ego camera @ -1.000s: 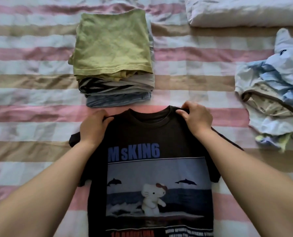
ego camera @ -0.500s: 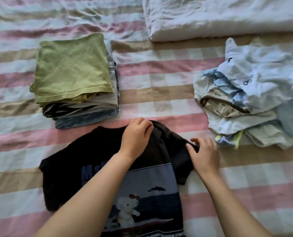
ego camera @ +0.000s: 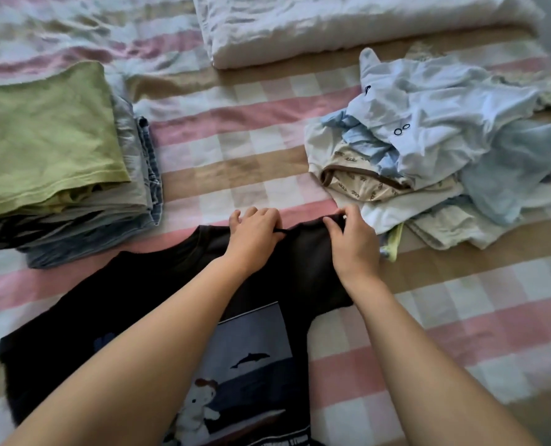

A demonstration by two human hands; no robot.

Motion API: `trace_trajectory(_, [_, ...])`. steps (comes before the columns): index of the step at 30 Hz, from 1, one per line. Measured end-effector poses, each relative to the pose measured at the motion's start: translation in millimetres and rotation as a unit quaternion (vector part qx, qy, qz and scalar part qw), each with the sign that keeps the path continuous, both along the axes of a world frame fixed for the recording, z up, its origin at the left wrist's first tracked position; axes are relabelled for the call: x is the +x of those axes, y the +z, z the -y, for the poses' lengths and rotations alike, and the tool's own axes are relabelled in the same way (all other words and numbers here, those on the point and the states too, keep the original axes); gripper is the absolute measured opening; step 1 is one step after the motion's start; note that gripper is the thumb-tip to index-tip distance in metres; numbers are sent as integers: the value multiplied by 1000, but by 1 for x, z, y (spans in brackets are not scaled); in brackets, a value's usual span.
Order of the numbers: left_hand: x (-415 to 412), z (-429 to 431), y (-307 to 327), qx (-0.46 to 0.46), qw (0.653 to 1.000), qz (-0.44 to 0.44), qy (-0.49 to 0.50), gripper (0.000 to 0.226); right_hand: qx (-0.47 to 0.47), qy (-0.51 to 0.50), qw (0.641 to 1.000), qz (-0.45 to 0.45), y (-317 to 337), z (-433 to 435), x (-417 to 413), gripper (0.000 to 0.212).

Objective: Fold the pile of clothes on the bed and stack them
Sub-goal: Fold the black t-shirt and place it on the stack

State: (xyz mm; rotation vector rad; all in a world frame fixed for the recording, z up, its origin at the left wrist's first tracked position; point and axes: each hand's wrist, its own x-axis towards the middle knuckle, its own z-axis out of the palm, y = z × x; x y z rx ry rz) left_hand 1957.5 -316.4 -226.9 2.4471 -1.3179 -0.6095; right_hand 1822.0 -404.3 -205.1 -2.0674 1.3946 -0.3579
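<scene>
Folded stack [ego camera: 52, 162], green piece on top, sits well left of the left fingers and a bit beyond them. Black T-shirt [ego camera: 123, 300] lies print-up on the striped bed sheet [ego camera: 235, 162], under both forearms, with its top edge at the fingertips.

Left hand [ego camera: 255, 233]: fingers curled, knuckles up, pinching the shirt at the collar. Right hand [ego camera: 354, 243]: fingers curled too, pinching the shoulder edge just right of the left hand, with a dark strip of fabric between the two. Thumb position on both is hard to tell.

Unfolded pile [ego camera: 428, 162] of pale blue and cream pieces starts just right of the right fingers, nearly touching the shirt edge. White duvet [ego camera: 348, 24] is far beyond the fingers.

Step looks like folding the right sleeve side inward. To do it well: keep the collar pinch as an anchor, pull the shoulder edge taut, carry it across flat in a straight line, and don't snag the pile beside the right fingers. Smooth wrinkles before the next fold.
</scene>
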Motion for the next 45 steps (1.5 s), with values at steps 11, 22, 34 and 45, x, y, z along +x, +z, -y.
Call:
trace_trajectory(11, [6,-91,10,-139,978,53,148,22,-148,201,966,-67,-1,-48,22,20])
trace_trajectory(22, [65,-312,12,-54,910,53,407,32,-49,438,897,-13,4,-200,124,17])
trace_trajectory(34, [119,-355,13,-101,906,-171,375,24,-104,590,785,-154,-35,-277,231,32])
trace_trajectory(45, [140,-387,18,-63,906,-128,399,28,-64,541,828,-134,-35,-275,236,21])
